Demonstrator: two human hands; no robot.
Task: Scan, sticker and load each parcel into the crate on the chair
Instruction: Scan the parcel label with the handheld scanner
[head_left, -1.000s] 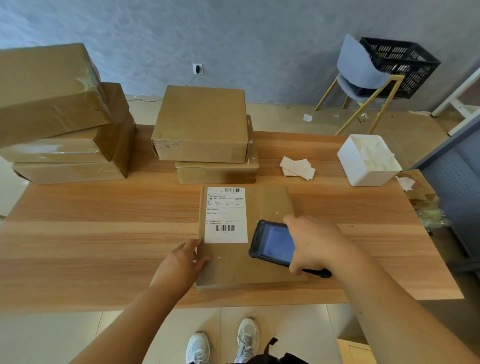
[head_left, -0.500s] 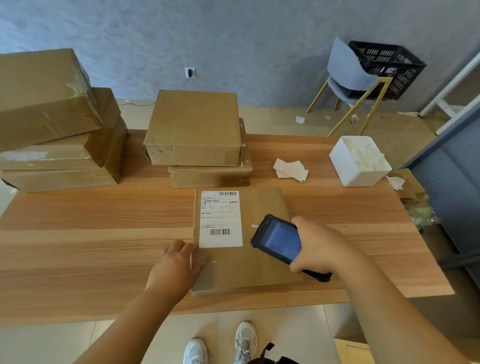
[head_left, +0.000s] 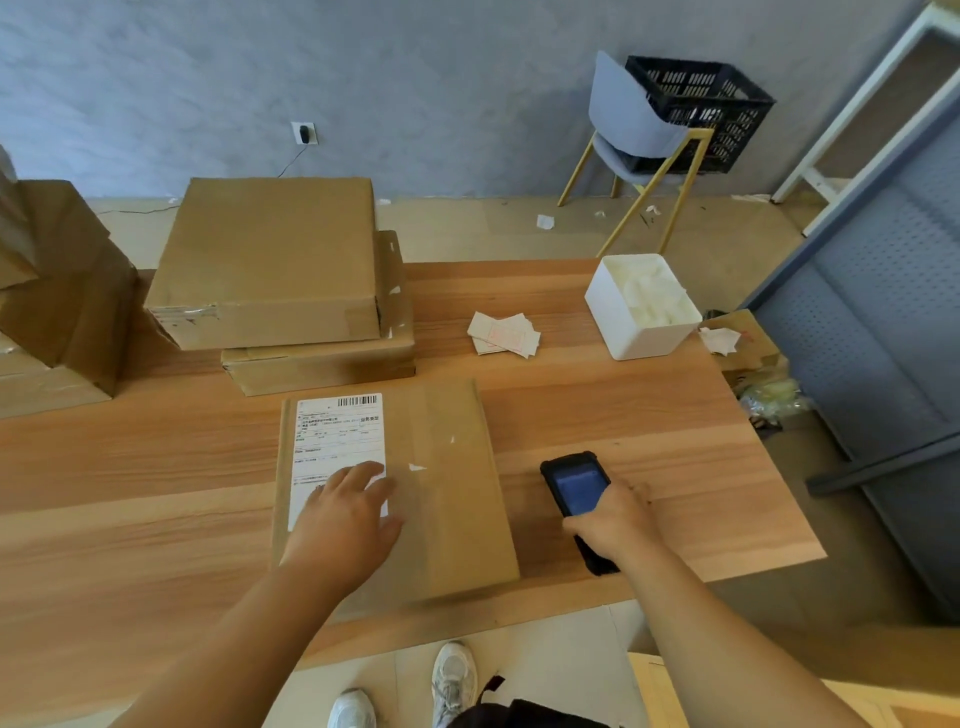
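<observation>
A flat brown parcel (head_left: 447, 483) with a white shipping label (head_left: 337, 436) lies on the wooden table (head_left: 130, 493) in front of me. My left hand (head_left: 345, 519) rests flat on the label's lower part, fingers spread. My right hand (head_left: 613, 522) grips a black handheld scanner (head_left: 574, 488) with a blue screen, low over the table just right of the parcel. A small pile of stickers (head_left: 504, 335) lies behind the parcel. The black crate (head_left: 706, 111) sits on a grey chair (head_left: 634, 130) past the table's far right corner.
Two stacked parcels (head_left: 280, 275) stand behind the flat one. More boxes (head_left: 57, 291) are piled at the far left. A white bin (head_left: 641, 306) of paper scraps sits at the right back. A grey panel (head_left: 883, 338) leans beside the table's right edge.
My right hand carried the scanner off the parcel, to the right and down toward the table. My left hand slid from the parcel's near-left edge up onto the label. The view shifted right.
</observation>
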